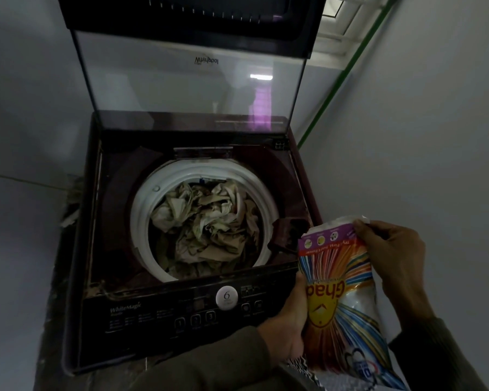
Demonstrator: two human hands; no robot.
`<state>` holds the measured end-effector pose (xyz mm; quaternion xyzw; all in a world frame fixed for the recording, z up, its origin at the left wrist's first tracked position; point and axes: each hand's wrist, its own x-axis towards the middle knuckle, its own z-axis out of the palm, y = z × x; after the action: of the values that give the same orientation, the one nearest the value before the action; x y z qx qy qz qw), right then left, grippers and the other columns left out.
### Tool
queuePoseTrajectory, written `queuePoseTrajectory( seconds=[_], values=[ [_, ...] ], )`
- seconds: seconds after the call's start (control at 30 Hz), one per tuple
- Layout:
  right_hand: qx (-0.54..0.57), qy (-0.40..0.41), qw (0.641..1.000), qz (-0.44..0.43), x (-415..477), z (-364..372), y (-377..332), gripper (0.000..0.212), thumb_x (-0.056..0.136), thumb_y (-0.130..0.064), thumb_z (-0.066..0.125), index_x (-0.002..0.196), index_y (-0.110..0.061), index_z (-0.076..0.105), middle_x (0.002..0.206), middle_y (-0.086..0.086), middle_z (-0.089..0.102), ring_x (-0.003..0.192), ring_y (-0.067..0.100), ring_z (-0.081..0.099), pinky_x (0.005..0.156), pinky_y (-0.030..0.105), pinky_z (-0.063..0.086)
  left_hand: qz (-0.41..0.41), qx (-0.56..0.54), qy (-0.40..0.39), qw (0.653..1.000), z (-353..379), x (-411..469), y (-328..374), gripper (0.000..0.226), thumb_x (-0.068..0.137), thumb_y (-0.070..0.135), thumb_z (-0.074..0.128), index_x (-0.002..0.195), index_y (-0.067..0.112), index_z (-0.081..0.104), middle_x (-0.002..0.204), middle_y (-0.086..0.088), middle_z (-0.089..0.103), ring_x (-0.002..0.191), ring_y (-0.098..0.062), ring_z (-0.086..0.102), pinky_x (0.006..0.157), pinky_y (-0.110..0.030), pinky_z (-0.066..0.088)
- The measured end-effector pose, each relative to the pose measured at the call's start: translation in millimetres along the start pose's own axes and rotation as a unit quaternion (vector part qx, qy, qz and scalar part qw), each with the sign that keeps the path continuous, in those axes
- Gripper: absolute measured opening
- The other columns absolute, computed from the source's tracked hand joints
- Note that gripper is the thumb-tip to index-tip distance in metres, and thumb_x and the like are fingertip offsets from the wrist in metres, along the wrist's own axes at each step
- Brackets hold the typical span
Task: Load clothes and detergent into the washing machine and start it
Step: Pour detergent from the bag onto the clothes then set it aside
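Observation:
A dark top-loading washing machine (102,277) stands with its glass lid (192,88) raised. Crumpled pale clothes (206,224) fill the white-rimmed drum (137,221). In front of the machine's right front corner I hold a colourful detergent packet (342,300). My left hand (288,325) grips the packet's lower left side. My right hand (390,249) pinches its top right corner, near the opened upper edge. A small dark detergent tray (287,235) sits at the drum's right side.
The control panel (198,314) with a round white dial and several buttons runs along the machine's front. Grey walls close in on left and right. A green pipe (342,80) slants down the right wall beside a window frame.

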<state>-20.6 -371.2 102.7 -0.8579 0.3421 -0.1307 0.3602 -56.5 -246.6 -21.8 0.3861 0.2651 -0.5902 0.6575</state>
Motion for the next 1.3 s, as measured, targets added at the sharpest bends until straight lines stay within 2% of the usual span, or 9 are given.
queuePoseTrajectory(
  seconds=[0.17, 0.27, 0.4, 0.7, 0.93, 1.1, 1.23, 1.3],
  values=[
    [0.002, -0.001, 1.000, -0.002, 3, 5, -2, 0.022, 0.086, -0.026, 0.073, 0.103, -0.011, 0.077, 0.080, 0.003, 0.073, 0.070, 0.018, 0.069, 0.079, 0.045, 0.060, 0.001, -0.004, -0.005, 1.000, 2, 0, 0, 0.080, 0.087, 0.082, 0.023, 0.114, 0.027, 0.075, 0.114, -0.008, 0.074, 0.112, -0.026, 0.066, 0.107, -0.041, 0.048],
    [0.002, 0.002, 1.000, -0.002, 4, 6, -2, 0.021, 0.085, -0.026, 0.074, 0.101, -0.012, 0.077, 0.078, 0.001, 0.072, 0.071, 0.018, 0.070, 0.079, 0.046, 0.060, -0.007, -0.007, -0.014, 1.000, 2, 2, 0, 0.082, 0.079, 0.088, 0.025, 0.110, 0.031, 0.076, 0.120, -0.007, 0.072, 0.116, -0.026, 0.064, 0.109, -0.044, 0.045],
    [0.003, 0.005, 1.000, 0.003, 8, 6, -2, 0.022, 0.084, -0.025, 0.075, 0.101, -0.011, 0.077, 0.077, 0.001, 0.072, 0.072, 0.020, 0.070, 0.081, 0.047, 0.059, -0.018, -0.014, -0.006, 1.000, 3, 6, 2, 0.076, 0.085, 0.083, 0.027, 0.105, 0.032, 0.078, 0.122, -0.009, 0.070, 0.116, -0.027, 0.064, 0.107, -0.044, 0.047],
    [-0.007, -0.002, 1.000, 0.003, 17, 10, -2, 0.022, 0.085, -0.026, 0.074, 0.101, -0.010, 0.077, 0.077, 0.002, 0.072, 0.070, 0.022, 0.070, 0.079, 0.048, 0.059, -0.033, -0.008, 0.002, 0.999, 0, 7, 7, 0.076, 0.091, 0.078, 0.022, 0.109, 0.029, 0.077, 0.125, -0.011, 0.069, 0.117, -0.027, 0.063, 0.110, -0.043, 0.045],
    [-0.021, -0.007, 1.000, 0.003, 19, 11, 1, 0.022, 0.086, -0.028, 0.073, 0.101, -0.012, 0.077, 0.077, 0.002, 0.072, 0.069, 0.021, 0.070, 0.078, 0.049, 0.060, -0.034, -0.027, -0.007, 0.999, 0, 8, 9, 0.076, 0.093, 0.076, 0.022, 0.108, 0.025, 0.077, 0.111, -0.011, 0.074, 0.109, -0.027, 0.067, 0.106, -0.042, 0.049],
    [-0.015, -0.008, 1.000, 0.005, 19, 10, 2, 0.023, 0.086, -0.026, 0.073, 0.102, -0.010, 0.076, 0.075, 0.001, 0.071, 0.066, 0.020, 0.070, 0.076, 0.046, 0.061, -0.034, -0.033, -0.014, 0.999, 1, 9, 8, 0.073, 0.095, 0.072, 0.024, 0.112, 0.023, 0.075, 0.113, -0.012, 0.074, 0.109, -0.027, 0.068, 0.102, -0.039, 0.051],
    [-0.015, -0.002, 1.000, -0.003, 19, 8, 2, 0.022, 0.086, -0.026, 0.074, 0.100, -0.010, 0.077, 0.074, 0.001, 0.071, 0.067, 0.020, 0.069, 0.076, 0.046, 0.060, -0.024, -0.043, -0.007, 0.999, 3, 10, 7, 0.071, 0.096, 0.070, 0.024, 0.105, 0.022, 0.076, 0.099, -0.012, 0.076, 0.095, -0.025, 0.070, 0.092, -0.035, 0.055],
    [-0.016, -0.001, 1.000, -0.006, 19, 7, 2, 0.022, 0.086, -0.026, 0.074, 0.100, -0.010, 0.077, 0.075, 0.003, 0.071, 0.067, 0.021, 0.070, 0.076, 0.047, 0.060, -0.022, -0.040, -0.005, 0.999, 2, 11, 7, 0.069, 0.097, 0.069, 0.024, 0.104, 0.023, 0.076, 0.096, -0.011, 0.076, 0.091, -0.025, 0.070, 0.092, -0.035, 0.055]
  ],
)
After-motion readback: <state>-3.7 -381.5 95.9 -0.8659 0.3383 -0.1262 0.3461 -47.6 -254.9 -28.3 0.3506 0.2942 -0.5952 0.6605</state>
